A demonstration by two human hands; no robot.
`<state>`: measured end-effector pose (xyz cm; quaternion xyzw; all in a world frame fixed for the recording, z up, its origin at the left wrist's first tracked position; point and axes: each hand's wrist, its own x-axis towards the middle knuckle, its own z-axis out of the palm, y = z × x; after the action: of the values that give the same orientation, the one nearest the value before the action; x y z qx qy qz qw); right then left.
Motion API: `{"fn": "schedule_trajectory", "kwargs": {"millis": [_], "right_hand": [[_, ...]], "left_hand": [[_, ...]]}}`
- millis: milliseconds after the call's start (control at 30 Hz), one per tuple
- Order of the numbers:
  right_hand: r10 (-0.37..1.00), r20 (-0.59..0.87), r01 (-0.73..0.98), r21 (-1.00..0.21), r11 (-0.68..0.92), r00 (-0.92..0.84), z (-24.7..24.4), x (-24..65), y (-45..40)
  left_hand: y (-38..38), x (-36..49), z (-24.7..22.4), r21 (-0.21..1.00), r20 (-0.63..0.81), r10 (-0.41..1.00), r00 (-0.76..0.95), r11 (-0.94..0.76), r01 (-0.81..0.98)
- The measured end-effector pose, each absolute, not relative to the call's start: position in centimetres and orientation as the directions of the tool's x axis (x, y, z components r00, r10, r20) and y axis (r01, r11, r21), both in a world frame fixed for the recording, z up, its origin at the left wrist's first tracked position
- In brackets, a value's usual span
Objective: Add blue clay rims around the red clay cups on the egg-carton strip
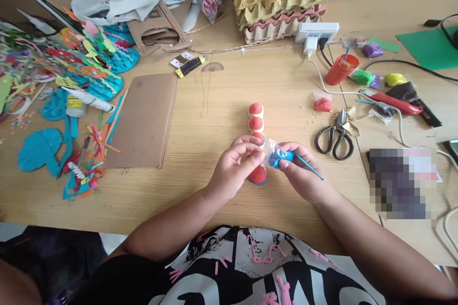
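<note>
A small clear plastic bag with blue clay (280, 158) is between my two hands. My left hand (236, 162) is closed, pinching the bag's loose end with thumb and fingers. My right hand (304, 171) is wrapped round the blue lump, its thumb pressed on top. From that hand a thin blue stick (309, 167) juts out toward the lower right. Under and behind my hands lies a strip of egg-carton cups (255, 124) with red domed tops. Blue edging shows on the nearest cup (258, 175); my fingers hide the strip's middle.
Scissors (335, 137), a red clay packet (323, 102) and a red cup (341, 69) stand or lie to the right. A cardboard sheet (143, 119) and blue paper scraps (40, 149) are at left. Egg trays (279, 0) are stacked behind; a white cable (343, 91) crosses the right side.
</note>
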<state>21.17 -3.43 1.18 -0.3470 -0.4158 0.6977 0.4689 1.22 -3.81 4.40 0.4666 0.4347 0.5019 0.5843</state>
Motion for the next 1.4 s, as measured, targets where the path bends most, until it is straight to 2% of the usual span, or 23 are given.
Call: {"fn": "schedule_trajectory", "kwargs": {"millis": [200,467,567,700,867,1067,1300,1400], "right_hand": [[0.949,-0.072,-0.304,-0.938,-0.169,-0.306,1.5,21.2,-3.6],[0.968,0.161,-0.076,-0.986,0.149,-0.194,2.6,20.8,-3.7],[0.97,0.155,-0.098,-0.985,0.139,-0.187,2.6,20.5,-3.9],[0.974,0.117,-0.145,-0.985,0.089,-0.194,2.7,20.3,-4.2],[0.969,0.119,-0.142,-0.986,0.09,-0.216,2.8,20.2,-4.4],[0.963,0.133,-0.153,-0.983,0.099,-0.235,2.9,20.3,-4.4],[0.939,0.173,-0.146,-0.98,0.134,-0.298,3.1,20.6,-4.8],[0.954,0.094,-0.206,-0.978,0.035,-0.285,2.8,20.6,-4.6]], "left_hand": [[-3.9,1.0,4.3,0.998,0.056,0.995,0.086,-0.054,-0.021],[-4.7,1.6,4.2,1.0,-0.011,0.983,0.183,0.015,-0.022],[-4.9,1.9,4.1,0.997,0.06,0.988,0.14,-0.066,0.034],[-5.0,1.9,4.3,0.937,0.271,0.961,0.048,-0.275,0.213],[-4.8,1.9,4.7,0.871,0.374,0.927,0.026,-0.361,0.334],[-4.8,1.8,4.8,0.842,0.424,0.905,0.036,-0.408,0.353],[-5.1,1.9,4.7,0.865,0.398,0.916,0.049,-0.392,0.313],[-5.2,1.9,4.8,0.911,0.338,0.94,0.045,-0.339,0.236]]}}
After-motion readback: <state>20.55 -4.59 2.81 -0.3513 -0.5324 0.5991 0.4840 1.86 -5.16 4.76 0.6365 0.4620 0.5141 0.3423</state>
